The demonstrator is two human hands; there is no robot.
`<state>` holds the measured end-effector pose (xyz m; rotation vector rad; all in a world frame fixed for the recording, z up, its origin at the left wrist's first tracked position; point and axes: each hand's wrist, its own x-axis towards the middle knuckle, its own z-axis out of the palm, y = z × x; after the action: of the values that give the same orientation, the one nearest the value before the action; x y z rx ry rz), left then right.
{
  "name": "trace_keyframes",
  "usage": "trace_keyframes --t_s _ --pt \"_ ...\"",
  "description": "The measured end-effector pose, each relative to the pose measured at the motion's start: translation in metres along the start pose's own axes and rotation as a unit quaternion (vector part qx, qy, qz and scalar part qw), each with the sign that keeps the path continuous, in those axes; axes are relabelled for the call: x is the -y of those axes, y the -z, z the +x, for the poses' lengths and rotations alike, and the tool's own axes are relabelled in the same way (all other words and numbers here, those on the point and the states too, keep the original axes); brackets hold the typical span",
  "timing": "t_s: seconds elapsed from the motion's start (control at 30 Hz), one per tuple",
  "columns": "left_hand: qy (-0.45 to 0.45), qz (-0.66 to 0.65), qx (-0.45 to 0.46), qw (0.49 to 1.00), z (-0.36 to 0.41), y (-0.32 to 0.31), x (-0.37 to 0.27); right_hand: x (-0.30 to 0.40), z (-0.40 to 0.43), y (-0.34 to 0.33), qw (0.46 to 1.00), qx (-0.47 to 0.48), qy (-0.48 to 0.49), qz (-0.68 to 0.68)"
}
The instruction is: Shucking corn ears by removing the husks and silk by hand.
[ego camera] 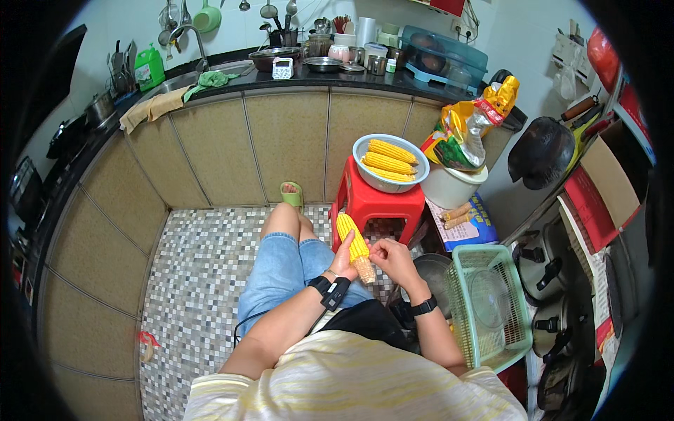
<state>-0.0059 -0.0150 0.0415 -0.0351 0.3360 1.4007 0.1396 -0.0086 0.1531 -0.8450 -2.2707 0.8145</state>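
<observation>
My left hand [343, 259] is closed around an ear of yellow corn [352, 234], held over my lap. Its lower end is bare of kernels and shows the pale cob. My right hand [388, 259] touches the corn's right side near that bare part, with its fingertips bent together; whether kernels are between them cannot be seen. Beyond my hands, a light blue bowl [359, 171] stands on a red plastic stool [387, 203], and several ears of corn [390, 160] lie in it. Stripped cobs [457, 217] lie on a printed box to the right of the stool.
A green plastic basket [492, 250] is at my right, near stacked pots [547, 268]. Behind the printed box stands a white bucket [454, 184] with a yellow bag [463, 134] on it. Ahead, the black counter [316, 79] carries pans, jars and a green cloth [213, 79].
</observation>
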Motion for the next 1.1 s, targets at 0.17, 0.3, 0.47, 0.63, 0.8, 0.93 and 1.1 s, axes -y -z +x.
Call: trace_keyframes --t_s 0.17,0.3,0.47,0.63,0.8,0.93,1.1 --pt "-0.042 0.047 -0.037 0.997 -0.005 -0.004 0.004 -0.003 -0.002 0.000 0.999 0.008 0.012 -0.038" --pt "-0.035 0.039 -0.040 0.998 -0.011 -0.007 0.002 0.005 0.000 0.001 0.999 0.044 -0.008 -0.030" --pt "-0.043 0.030 -0.024 0.998 -0.001 0.006 -0.001 0.000 0.002 -0.003 0.998 0.052 -0.010 -0.038" --pt "-0.053 0.033 -0.039 0.997 0.000 0.000 0.002 0.005 0.006 0.003 0.997 0.037 -0.016 -0.069" --pt "-0.102 0.071 -0.053 0.991 -0.009 -0.008 0.003 0.002 0.005 -0.003 0.992 0.061 -0.077 -0.080" --pt "-0.119 0.084 -0.049 0.988 -0.008 -0.011 0.004 -0.008 0.004 -0.007 0.991 0.050 -0.085 -0.090" --pt "-0.100 0.089 -0.056 0.989 -0.005 -0.006 0.004 -0.026 0.002 -0.013 0.983 0.076 -0.163 -0.038"
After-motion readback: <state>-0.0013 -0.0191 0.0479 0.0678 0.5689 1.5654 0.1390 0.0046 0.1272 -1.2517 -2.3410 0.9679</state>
